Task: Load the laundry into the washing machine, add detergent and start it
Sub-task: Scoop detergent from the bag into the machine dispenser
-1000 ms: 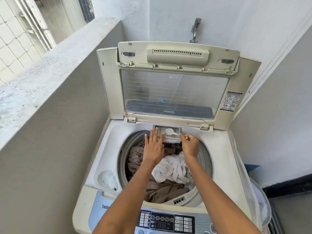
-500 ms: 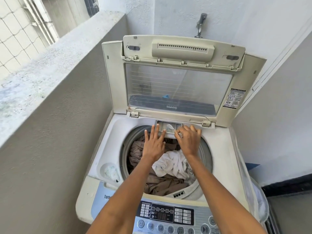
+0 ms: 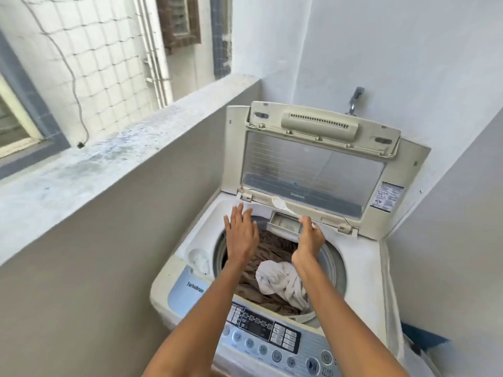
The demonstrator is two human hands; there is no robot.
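Note:
A cream top-load washing machine [image 3: 362,270] stands with its lid [image 3: 313,164] raised. Brown and white laundry [image 3: 275,278] fills the drum. At the drum's back rim the small detergent drawer [image 3: 284,223] is pulled out. My right hand [image 3: 310,238] pinches the handle of a white detergent scoop [image 3: 280,204], whose bowl sticks up to the left above the drawer. My left hand [image 3: 241,235] hovers with straight fingers over the drum's left rim, holding nothing. The control panel [image 3: 272,333] lies at the near edge.
A grey parapet wall [image 3: 114,170] runs close along the machine's left, with netting and a window beyond. White walls close in behind and on the right, with a tap [image 3: 355,100] above the lid. A round recess [image 3: 200,259] sits at the top's front left.
My right hand has lifted the scoop out of the drawer. My left hand has drawn away from the drawer to the left. The view has swung left and up.

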